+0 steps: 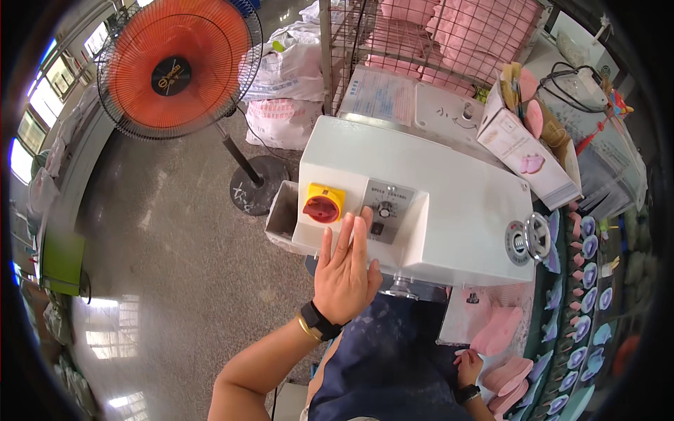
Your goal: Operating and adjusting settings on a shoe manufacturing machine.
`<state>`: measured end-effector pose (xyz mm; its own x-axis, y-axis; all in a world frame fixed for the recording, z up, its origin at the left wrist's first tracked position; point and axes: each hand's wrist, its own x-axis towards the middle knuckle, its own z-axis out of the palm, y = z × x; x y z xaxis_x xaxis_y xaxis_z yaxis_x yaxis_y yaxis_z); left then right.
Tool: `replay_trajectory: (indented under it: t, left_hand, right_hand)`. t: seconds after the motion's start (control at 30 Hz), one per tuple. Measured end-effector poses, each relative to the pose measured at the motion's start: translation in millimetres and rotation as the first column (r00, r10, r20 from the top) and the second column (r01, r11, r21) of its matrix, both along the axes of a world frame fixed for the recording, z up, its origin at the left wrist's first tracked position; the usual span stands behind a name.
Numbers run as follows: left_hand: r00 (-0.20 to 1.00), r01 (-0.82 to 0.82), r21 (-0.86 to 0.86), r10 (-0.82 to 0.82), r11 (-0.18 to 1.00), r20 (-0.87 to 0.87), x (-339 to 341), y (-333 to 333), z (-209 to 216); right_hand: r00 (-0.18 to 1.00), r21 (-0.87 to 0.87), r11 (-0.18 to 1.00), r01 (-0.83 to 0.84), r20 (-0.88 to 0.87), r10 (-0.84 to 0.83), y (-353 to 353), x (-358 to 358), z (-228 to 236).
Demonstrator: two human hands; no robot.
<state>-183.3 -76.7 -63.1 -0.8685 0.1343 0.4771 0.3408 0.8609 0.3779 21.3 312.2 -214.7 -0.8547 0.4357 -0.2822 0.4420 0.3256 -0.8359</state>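
My left hand is raised over the front of a pale grey machine, fingers stretched out and holding nothing. Its fingertips lie just below a red rotary switch on a yellow plate and beside a round speed dial; whether they touch the panel is unclear. Lower right, my right hand has its fingers curled at the near end of pink sole-shaped pieces, which lie on the machine's light plate. What sits between those fingers is too small to tell. More pink pieces are stacked beside this hand.
A handwheel juts from the machine's right end. Beyond it runs a rack of lilac and pink shoe parts. An open box of tools leans on top. At left stand a large orange fan and a bin.
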Motion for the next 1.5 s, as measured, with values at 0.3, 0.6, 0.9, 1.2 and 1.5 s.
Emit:
replay_trajectory:
  t: [0.3, 0.6, 0.9, 1.2, 1.5]
  left_hand:
    - [0.997, -0.037, -0.032, 0.035, 0.999, -0.064, -32.2, 5.1, 36.6]
    - [0.978, -0.190, -0.125, 0.177, 0.974, -0.109, -33.6, -11.7, 42.0]
    - [0.989, -0.125, -0.094, 0.116, 0.988, -0.093, -27.7, 6.2, 46.5]
    - [0.986, -0.122, -0.053, 0.115, 0.991, -0.117, -21.2, 16.9, 65.0]
    - [0.995, -0.094, -0.118, 0.090, 0.988, -0.044, -18.6, 29.9, 64.1]
  right_hand:
    - [0.999, 0.050, 0.998, 0.032, 0.025, -0.034, 0.5, 2.7, -6.5]
    - [0.999, 0.007, 0.999, 0.043, 0.014, -0.043, -5.7, -2.1, 2.1]
    - [0.999, 0.001, 0.999, 0.037, 0.023, -0.037, -2.5, 4.1, -1.1]
    - [0.998, -0.022, 0.998, 0.055, -0.008, -0.056, -3.0, 4.1, -1.5]
    - [0.999, -0.021, 1.000, 0.008, -0.054, -0.009, -4.4, 7.2, -2.7]
